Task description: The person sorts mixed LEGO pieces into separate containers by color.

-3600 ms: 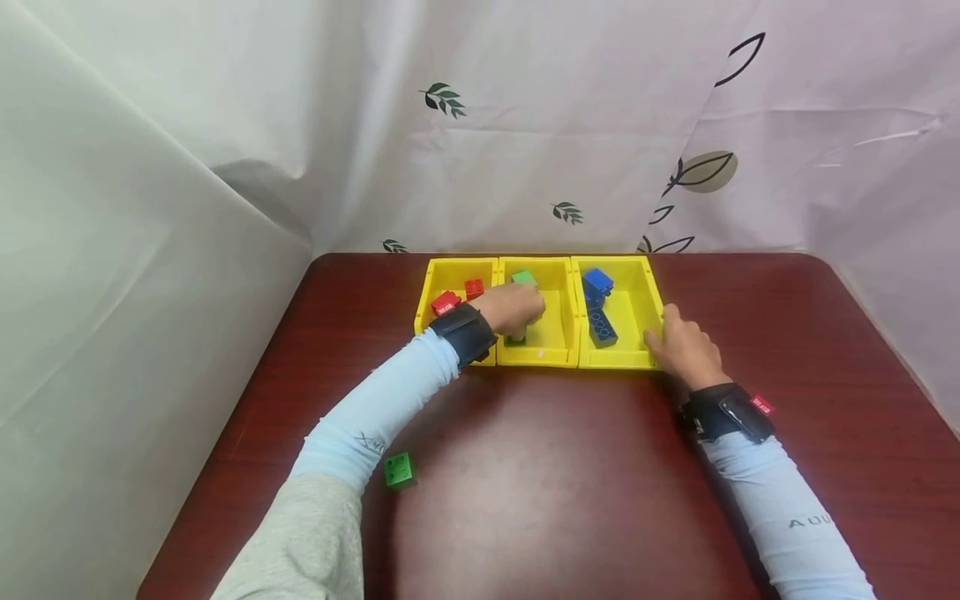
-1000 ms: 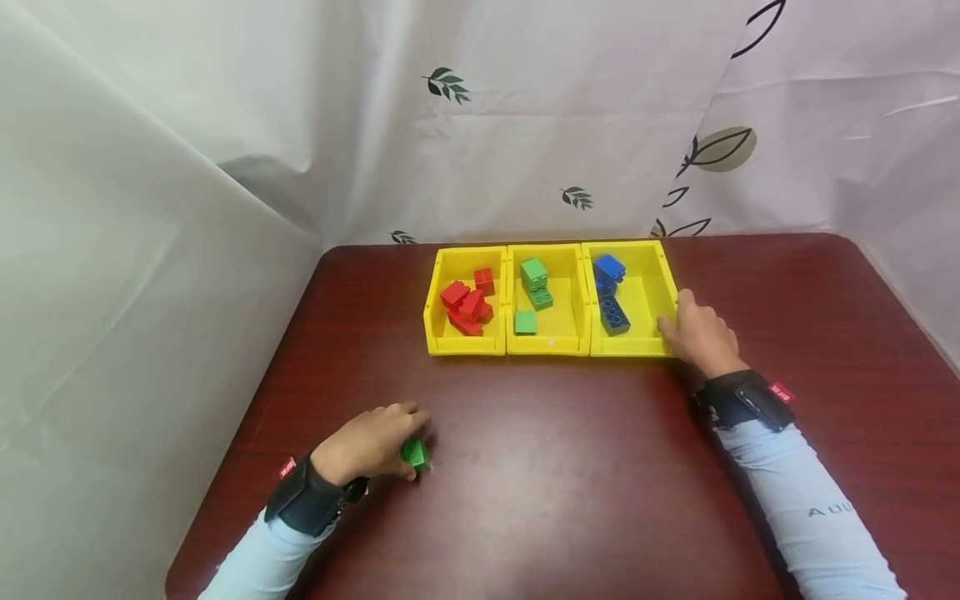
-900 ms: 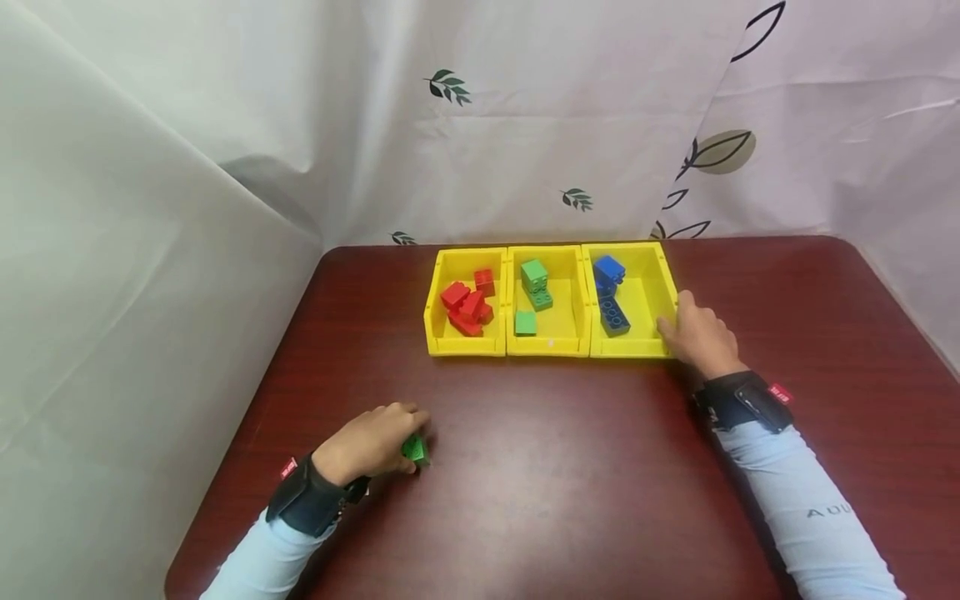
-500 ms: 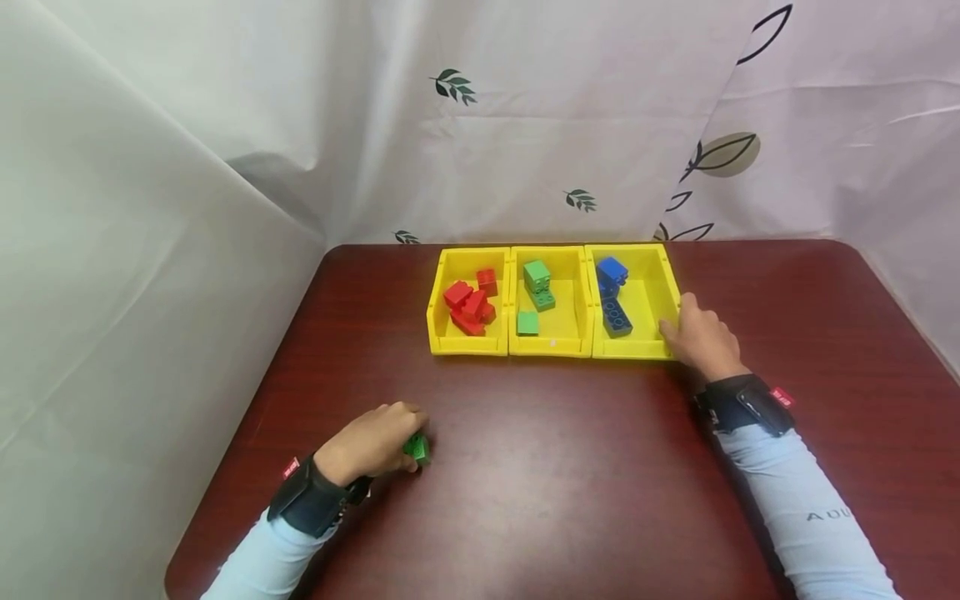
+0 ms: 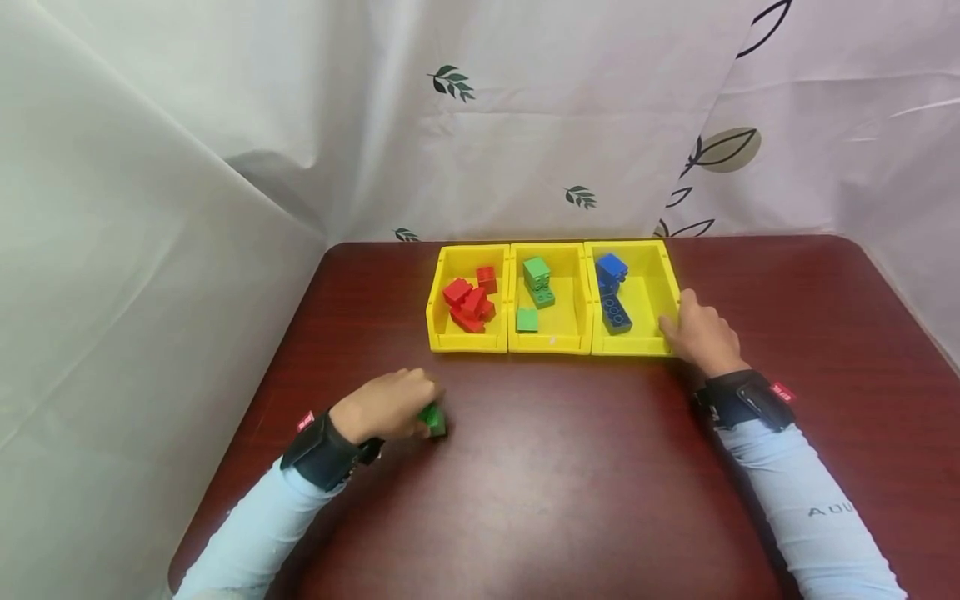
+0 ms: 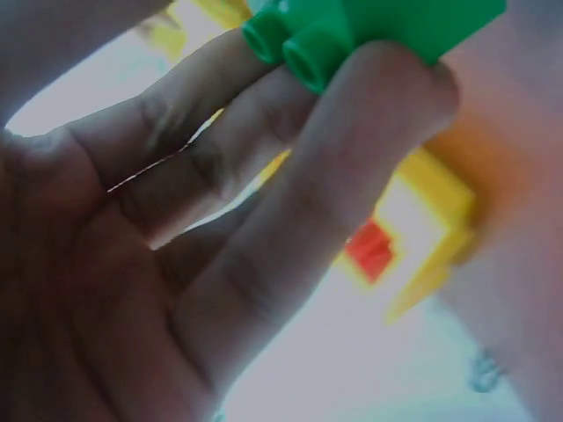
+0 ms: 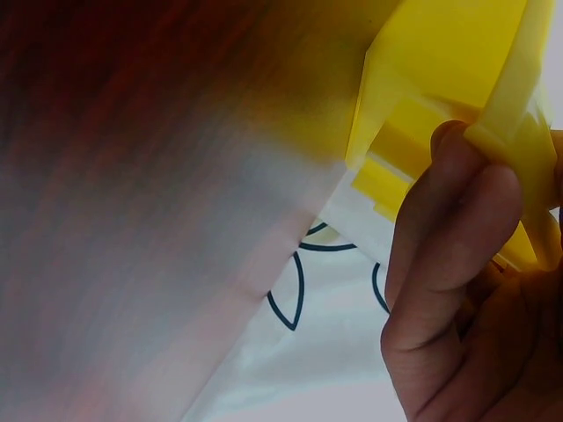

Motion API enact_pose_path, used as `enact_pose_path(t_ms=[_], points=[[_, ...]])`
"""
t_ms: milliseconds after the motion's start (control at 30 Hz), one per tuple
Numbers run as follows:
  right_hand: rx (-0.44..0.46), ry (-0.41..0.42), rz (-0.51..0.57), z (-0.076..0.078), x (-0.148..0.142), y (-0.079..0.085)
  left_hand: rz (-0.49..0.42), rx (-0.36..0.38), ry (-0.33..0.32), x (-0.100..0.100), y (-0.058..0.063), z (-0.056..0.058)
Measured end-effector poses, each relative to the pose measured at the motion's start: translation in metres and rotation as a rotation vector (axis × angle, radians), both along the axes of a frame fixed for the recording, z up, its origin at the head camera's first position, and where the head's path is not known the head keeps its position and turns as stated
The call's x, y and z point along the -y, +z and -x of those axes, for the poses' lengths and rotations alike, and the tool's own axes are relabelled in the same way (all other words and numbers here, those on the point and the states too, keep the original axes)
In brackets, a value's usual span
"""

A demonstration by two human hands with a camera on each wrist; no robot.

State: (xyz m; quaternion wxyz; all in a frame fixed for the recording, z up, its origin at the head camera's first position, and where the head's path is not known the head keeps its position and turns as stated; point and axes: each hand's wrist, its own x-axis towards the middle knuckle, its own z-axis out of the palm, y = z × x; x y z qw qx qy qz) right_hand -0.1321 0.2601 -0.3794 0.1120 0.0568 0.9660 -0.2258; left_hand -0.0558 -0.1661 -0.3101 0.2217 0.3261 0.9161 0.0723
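Observation:
My left hand (image 5: 390,406) pinches a green toy building brick (image 5: 435,421) over the left part of the table. In the left wrist view, fingertips press on the sides of the green brick (image 6: 413,26), its round studs facing the palm side. My right hand (image 5: 703,335) grips the right wall of the right yellow bin (image 5: 637,346). Seen from the right wrist, curled fingers (image 7: 457,237) hook the corner of that yellow bin. Inside it lie a blue brick (image 5: 612,267) and a dark blue brick (image 5: 616,315) along the left side.
The middle yellow bin (image 5: 555,344) holds a few green bricks (image 5: 527,321). Several red bricks (image 5: 469,307) lie in the left yellow bin (image 5: 468,342). All three bins stand side by side near the back of the dark red table (image 5: 570,483), before a pale curtain (image 5: 510,150).
My left hand went from the middle bin down to the green brick on the table, took hold of it, and has now moved with it slightly forward and right. The right hand stays at the bin.

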Motion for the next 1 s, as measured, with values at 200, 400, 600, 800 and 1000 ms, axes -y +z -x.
enact_pose_path(t_ms=[200, 400, 600, 800, 1000], points=[[0.001, 0.002, -0.006, -0.001, -0.001, 0.0, -0.015, -0.167, -0.124, -0.035, 0.042, 0.025], [0.003, 0.0, -0.014, 0.0, -0.001, 0.0, 0.003, -0.278, -0.193, -0.078, 0.071, 0.056], [0.01, -0.008, -0.006, -0.001, 0.001, 0.0, -0.014, -0.249, -0.198, -0.109, 0.071, 0.087], [-0.001, -0.01, 0.001, 0.001, 0.002, -0.002, -0.001, -0.201, -0.164, -0.13, 0.057, 0.113], [-0.007, -0.014, 0.003, 0.0, 0.001, -0.002, 0.007, -0.186, -0.186, -0.151, 0.04, 0.133]])
